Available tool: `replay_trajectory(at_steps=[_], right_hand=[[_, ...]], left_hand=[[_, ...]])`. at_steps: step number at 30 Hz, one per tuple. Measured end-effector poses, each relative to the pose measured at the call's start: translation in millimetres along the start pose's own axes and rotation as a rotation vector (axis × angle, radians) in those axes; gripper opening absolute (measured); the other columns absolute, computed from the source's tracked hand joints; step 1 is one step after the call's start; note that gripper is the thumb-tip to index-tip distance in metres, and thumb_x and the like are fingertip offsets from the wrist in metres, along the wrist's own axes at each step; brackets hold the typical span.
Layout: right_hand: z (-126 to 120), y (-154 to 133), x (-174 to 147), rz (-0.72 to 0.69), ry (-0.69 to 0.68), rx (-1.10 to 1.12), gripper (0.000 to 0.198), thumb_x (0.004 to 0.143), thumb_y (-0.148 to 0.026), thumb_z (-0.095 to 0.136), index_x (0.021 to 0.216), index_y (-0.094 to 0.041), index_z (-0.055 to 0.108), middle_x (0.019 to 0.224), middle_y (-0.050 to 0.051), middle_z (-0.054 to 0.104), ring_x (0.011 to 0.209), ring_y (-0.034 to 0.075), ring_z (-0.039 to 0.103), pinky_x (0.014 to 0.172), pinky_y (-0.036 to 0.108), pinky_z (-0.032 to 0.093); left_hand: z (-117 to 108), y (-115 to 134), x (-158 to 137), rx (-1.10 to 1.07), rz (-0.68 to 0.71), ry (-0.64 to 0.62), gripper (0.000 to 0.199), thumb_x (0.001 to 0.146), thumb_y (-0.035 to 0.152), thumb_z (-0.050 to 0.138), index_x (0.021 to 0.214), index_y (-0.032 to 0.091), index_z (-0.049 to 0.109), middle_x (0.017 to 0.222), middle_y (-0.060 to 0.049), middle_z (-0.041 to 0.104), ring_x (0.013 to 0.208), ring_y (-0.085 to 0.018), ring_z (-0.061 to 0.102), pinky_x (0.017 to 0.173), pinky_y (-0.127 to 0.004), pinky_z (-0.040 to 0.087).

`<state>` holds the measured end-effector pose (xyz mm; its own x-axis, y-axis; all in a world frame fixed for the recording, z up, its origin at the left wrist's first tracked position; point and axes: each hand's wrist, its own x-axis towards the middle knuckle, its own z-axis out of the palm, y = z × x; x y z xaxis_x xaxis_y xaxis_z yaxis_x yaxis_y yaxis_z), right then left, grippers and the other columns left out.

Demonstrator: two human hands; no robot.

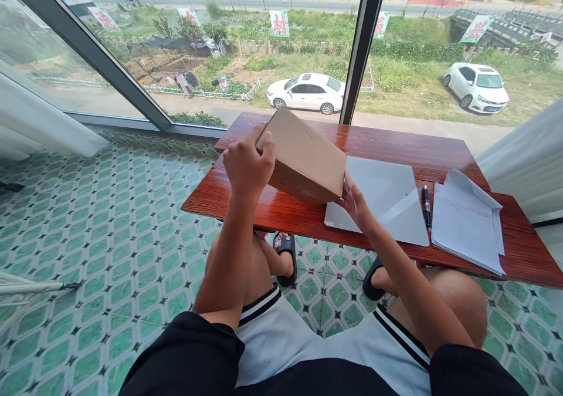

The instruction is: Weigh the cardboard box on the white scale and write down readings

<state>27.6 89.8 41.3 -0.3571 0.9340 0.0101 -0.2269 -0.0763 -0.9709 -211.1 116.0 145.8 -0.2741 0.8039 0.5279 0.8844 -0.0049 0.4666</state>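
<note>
A brown cardboard box is held tilted above the wooden table, between both of my hands. My left hand grips its upper left end, with the thumb on the near side and the other fingers partly hidden behind it. At the lower right end, my right hand holds the corner, its fingers partly out of sight under the box. Faint printing shows on the box's near side. Just right of the box lies a closed silver laptop, partly covered by the box and my right hand.
A black pen lies right of the laptop, beside a stack of written papers with a curled top sheet. Behind the table stands a large window with a dark frame. A white curtain hangs at the right.
</note>
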Motion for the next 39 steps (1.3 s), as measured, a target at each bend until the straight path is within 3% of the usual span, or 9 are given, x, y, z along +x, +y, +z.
replay_trajectory(at_steps=[6,16,22,29,34,39], right_hand=[[1,-1,1,0.026,-0.02,0.014,0.093,0.087,-0.08,0.046,0.162,-0.044,0.004,0.167,-0.008,0.027,0.152,0.022,0.031,0.119,0.045,0.039],[3,-4,-2,-0.021,-0.115,0.039,0.075,0.097,-0.068,0.041,0.161,-0.048,0.008,0.168,-0.009,0.026,0.152,0.02,0.032,0.122,0.046,0.035],[3,-1,-1,-0.061,-0.152,-0.035,0.079,0.095,-0.069,0.046,0.16,-0.049,0.006,0.169,-0.009,0.02,0.153,0.021,0.028,0.12,0.05,0.037],[5,0,0,-0.097,-0.187,-0.07,0.077,0.096,-0.068,0.044,0.161,-0.048,0.006,0.171,-0.011,0.012,0.156,0.02,0.023,0.124,0.047,0.031],[10,-2,-4,-0.16,-0.235,-0.182,0.079,0.099,-0.064,0.044,0.161,-0.044,0.0,0.172,-0.01,0.002,0.159,0.019,0.012,0.129,0.048,0.019],[11,-1,-5,-0.158,-0.229,-0.295,0.083,0.099,-0.064,0.044,0.162,-0.039,-0.004,0.172,-0.006,0.001,0.159,0.019,0.011,0.131,0.043,0.01]], left_hand=[[-3,-7,6,0.028,-0.019,-0.057,0.049,0.095,0.041,0.041,0.132,0.025,0.069,0.118,-0.011,0.074,0.115,-0.035,0.065,0.102,-0.043,0.045],[-8,-16,12,0.056,-0.056,-0.124,0.044,0.094,0.035,0.043,0.124,0.024,0.072,0.119,-0.012,0.074,0.117,-0.034,0.064,0.103,-0.042,0.045],[-3,-24,17,0.088,-0.107,-0.138,0.043,0.091,0.029,0.044,0.123,0.023,0.073,0.119,-0.011,0.074,0.12,-0.035,0.063,0.106,-0.045,0.045],[3,-33,22,0.11,-0.138,-0.181,0.047,0.091,0.024,0.041,0.125,0.02,0.072,0.126,-0.015,0.072,0.121,-0.039,0.062,0.105,-0.05,0.044],[8,-45,25,0.154,-0.154,-0.227,0.049,0.09,0.024,0.04,0.128,0.02,0.07,0.126,-0.014,0.072,0.121,-0.037,0.062,0.103,-0.048,0.044],[13,-54,28,0.172,-0.176,-0.271,0.047,0.089,0.023,0.042,0.126,0.02,0.07,0.127,-0.016,0.071,0.121,-0.038,0.062,0.104,-0.049,0.045]])
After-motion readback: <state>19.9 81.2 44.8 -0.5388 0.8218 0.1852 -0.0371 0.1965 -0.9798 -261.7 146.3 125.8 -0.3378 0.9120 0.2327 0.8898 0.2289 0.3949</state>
